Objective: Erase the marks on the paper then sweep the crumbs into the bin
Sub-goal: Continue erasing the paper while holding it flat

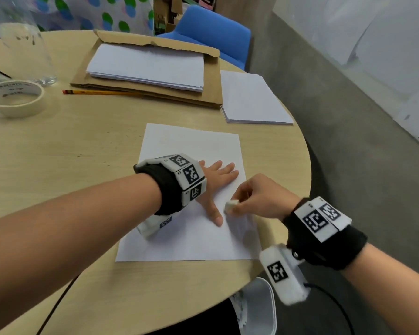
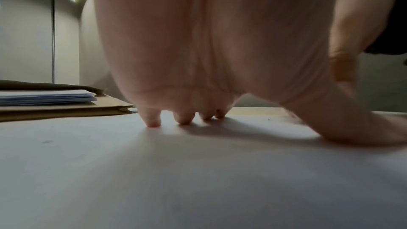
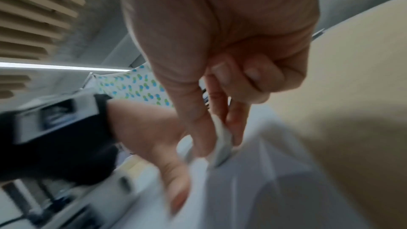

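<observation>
A white sheet of paper point(image 1: 191, 151) lies on the round wooden table near its right edge. My left hand point(image 1: 215, 187) lies flat on the sheet with fingers spread, and its fingertips point(image 2: 154, 121) press the paper point(image 2: 198, 171). Just right of the left thumb, my right hand point(image 1: 257, 197) pinches a small white eraser point(image 1: 231, 206) between thumb and fingers, its lower end on the sheet. The right wrist view, blurred, shows the eraser point(image 3: 222, 145) held against the paper point(image 3: 253, 189). A white bin point(image 1: 259, 308) sits below the table's near right edge.
A stack of paper point(image 1: 150, 66) lies on a brown envelope point(image 1: 211, 88) at the back, with a second stack point(image 1: 249, 97) to its right. A yellow pencil point(image 1: 99, 92) and a tape roll point(image 1: 15, 97) lie at the left. A blue chair point(image 1: 211, 32) stands behind.
</observation>
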A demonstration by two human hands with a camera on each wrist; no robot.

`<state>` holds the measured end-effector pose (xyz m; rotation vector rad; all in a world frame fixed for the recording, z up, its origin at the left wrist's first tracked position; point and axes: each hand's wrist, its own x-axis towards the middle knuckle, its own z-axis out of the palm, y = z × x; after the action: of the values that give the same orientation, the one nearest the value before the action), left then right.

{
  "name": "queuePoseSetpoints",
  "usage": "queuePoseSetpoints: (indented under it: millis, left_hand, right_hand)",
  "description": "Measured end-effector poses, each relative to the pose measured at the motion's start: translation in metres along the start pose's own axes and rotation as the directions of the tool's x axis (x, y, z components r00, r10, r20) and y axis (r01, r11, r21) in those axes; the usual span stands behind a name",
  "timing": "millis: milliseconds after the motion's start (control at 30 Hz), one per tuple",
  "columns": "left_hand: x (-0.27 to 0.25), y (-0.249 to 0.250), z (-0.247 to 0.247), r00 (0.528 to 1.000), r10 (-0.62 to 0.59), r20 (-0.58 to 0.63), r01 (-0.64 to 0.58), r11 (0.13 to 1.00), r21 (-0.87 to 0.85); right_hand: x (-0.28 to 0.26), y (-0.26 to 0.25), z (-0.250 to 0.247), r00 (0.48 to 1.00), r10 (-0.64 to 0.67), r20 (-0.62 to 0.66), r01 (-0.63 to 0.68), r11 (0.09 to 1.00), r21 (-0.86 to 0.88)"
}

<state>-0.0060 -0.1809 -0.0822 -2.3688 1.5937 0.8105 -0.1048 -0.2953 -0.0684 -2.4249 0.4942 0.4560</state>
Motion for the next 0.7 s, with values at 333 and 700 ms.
queuePoseSetpoints:
  millis: [333, 700]
  left_hand:
    - [0.000, 0.002, 0.000, 1.000, -0.005, 0.006, 0.005, 1.000, 0.005]
    - [0.003, 0.000, 0.004, 1.000, -0.001, -0.007, 0.001, 1.000, -0.004]
  right_hand:
    - [0.001, 0.000, -0.002, 0.992, 0.026, -0.120, -0.026, 1.000, -0.003]
    - [0.005, -0.003, -0.002, 0.981, 0.048, -0.186, -0.053, 0.998, -0.020]
